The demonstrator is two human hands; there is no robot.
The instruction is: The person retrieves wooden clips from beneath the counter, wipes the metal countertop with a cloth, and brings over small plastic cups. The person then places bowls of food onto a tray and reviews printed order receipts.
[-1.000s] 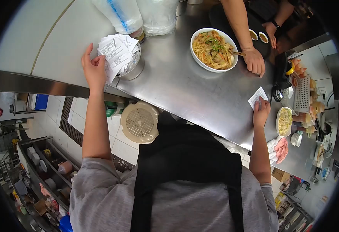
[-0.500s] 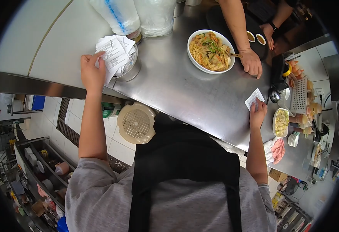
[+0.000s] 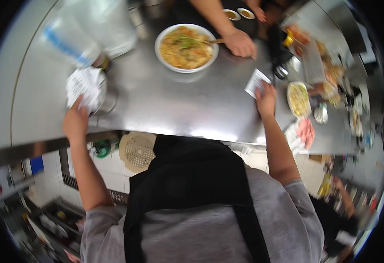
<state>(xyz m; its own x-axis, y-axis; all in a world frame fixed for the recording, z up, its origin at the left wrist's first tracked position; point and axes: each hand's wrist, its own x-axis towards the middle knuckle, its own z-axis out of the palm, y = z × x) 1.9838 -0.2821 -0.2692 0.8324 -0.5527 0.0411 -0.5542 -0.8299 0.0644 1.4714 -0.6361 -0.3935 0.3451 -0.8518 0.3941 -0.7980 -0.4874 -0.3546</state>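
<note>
On the left, my left hand [image 3: 75, 122] has its index finger stretched onto a pile of printed paper slips [image 3: 83, 87]. The pile sits on top of a metal container [image 3: 108, 98], and the hand is slightly blurred. My right hand [image 3: 267, 97] grips the lower edge of a single printed receipt [image 3: 257, 82] on the steel counter. Near the counter's back stands a white bowl of noodles [image 3: 185, 46] with vegetables on top and a utensil handle sticking out. Another person's hand [image 3: 241, 43] rests on the counter just right of that bowl.
Plastic-wrapped packs [image 3: 106, 26] stand at the back left. A dish of yellowish food [image 3: 299, 98], a pink cloth [image 3: 306, 133] and a white basket [image 3: 314, 63] are at the right. Two small sauce dishes [image 3: 231, 15] sit on a dark tray. A perforated stool [image 3: 137, 151] is below the counter.
My view has turned, so the counter and bowl sit further left. My left index finger now points onto the slips, where thumb and finger were at their edge before. The right hand stays at the receipt.
</note>
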